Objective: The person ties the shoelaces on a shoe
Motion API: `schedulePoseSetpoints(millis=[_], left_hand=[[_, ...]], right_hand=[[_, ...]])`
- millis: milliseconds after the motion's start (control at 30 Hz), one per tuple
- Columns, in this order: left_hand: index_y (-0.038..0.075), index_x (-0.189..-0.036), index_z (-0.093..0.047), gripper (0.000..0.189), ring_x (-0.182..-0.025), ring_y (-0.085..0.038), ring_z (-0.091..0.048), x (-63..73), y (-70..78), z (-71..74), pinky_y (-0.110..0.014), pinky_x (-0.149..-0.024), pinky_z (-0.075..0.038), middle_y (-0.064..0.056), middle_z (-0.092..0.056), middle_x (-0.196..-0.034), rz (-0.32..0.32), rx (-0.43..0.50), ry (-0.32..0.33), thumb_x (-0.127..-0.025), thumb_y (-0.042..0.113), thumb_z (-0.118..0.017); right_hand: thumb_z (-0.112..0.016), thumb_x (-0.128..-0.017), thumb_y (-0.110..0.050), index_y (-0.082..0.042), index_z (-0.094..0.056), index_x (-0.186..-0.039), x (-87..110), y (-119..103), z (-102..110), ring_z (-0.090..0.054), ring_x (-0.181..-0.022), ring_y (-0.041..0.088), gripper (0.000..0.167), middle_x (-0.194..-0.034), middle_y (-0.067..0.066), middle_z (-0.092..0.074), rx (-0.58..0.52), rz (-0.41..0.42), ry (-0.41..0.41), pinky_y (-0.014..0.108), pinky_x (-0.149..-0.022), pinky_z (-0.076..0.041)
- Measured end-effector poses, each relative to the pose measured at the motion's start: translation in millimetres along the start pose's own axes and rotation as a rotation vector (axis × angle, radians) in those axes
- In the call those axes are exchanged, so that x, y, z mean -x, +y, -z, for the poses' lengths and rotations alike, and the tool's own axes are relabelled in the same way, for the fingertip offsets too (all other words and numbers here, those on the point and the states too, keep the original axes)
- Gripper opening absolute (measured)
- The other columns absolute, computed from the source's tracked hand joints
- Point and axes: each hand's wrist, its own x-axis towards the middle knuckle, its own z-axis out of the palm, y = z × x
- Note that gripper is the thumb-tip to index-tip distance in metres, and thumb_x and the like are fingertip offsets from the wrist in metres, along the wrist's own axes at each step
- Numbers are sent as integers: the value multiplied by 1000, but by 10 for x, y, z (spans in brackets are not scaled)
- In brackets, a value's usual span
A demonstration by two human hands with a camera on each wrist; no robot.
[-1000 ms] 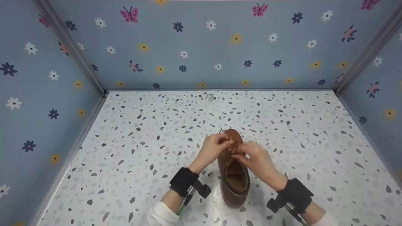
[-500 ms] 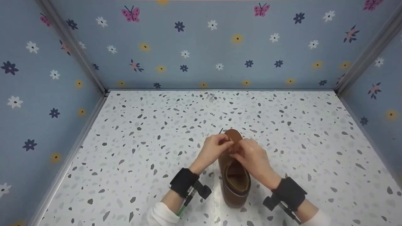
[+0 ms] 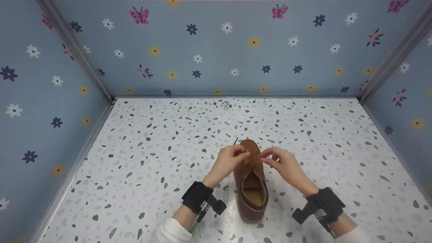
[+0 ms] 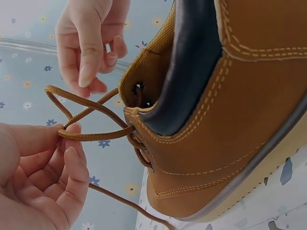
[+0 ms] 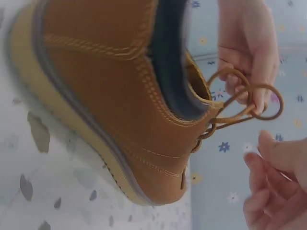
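Note:
A brown leather lace-up shoe [image 3: 249, 215] stands upright on the speckled surface, its toe pointing away from me. Over its front, my left hand [image 3: 232, 160] pinches the brown shoelace [image 4: 96, 137] between thumb and fingers. The lace makes loops that cross at that pinch, and a loose end trails down past the toe in the left wrist view. To the shoe's right is my right hand [image 3: 285, 165], its thumb and forefinger bent toward each other. In the right wrist view the same right hand [image 5: 280, 179] sits apart from the lace, with nothing between its fingers.
White speckled flooring [image 3: 152, 168] surrounds the shoe. A blue flowered panel [image 3: 216, 50] rises at the back, with similar panels on the left [image 3: 40, 118] and right [image 3: 411, 101]. Black straps with small cameras are worn on both wrists.
My right hand was at the laces beside the left hand; it has let go and moved off to the right. The left hand keeps its pinch in the same place.

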Motion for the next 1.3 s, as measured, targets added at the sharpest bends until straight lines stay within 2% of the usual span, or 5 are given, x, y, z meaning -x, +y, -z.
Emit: schedulePoseSetpoints(millis=[300,533,733,900,1300], left_hand=[[3,-80,-64,8,-65,-13,-55,-16,31,-18,-25,-59,-46,2,-60,-72,-29,-33,14,-85,8,-62],[0,-82,-63,9,-65,-24,-58,-16,35,-23,-35,-60,-49,-7,-61,-73,-4,42,3,-86,8,-61],[2,-81,-63,8,-63,-19,-57,-5,16,-26,-25,-55,-45,-4,-61,-72,-29,18,12,-85,9,-62],[4,-80,-63,8,-62,-14,-56,6,9,-24,-29,-58,-48,-1,-60,-70,-34,29,7,-86,10,-62],[0,-81,-64,12,-68,-23,-56,20,0,-11,-25,-59,-44,-8,-62,-75,-52,42,21,-86,10,-62]], right_hand=[[-53,-90,0,5,-60,-110,-150,215,-76,-40,-39,9,22,-82,11,-62,-312,-159,-269,20,-37,-33],[-48,-91,1,3,-60,-109,-186,244,-84,-40,-40,8,22,-61,4,-52,-443,-208,-440,18,-39,-31],[-47,-91,2,2,-61,-105,-203,267,-79,-45,-50,10,21,-70,8,-58,-456,-189,-519,20,-45,-36],[-47,-90,3,5,-62,-100,-224,238,-60,-47,-59,13,17,-85,13,-61,-427,-96,-555,21,-52,-39],[-60,-87,-9,-1,-67,-98,-231,264,28,-53,-79,15,15,-93,4,-61,-199,119,-467,28,-64,-46]])
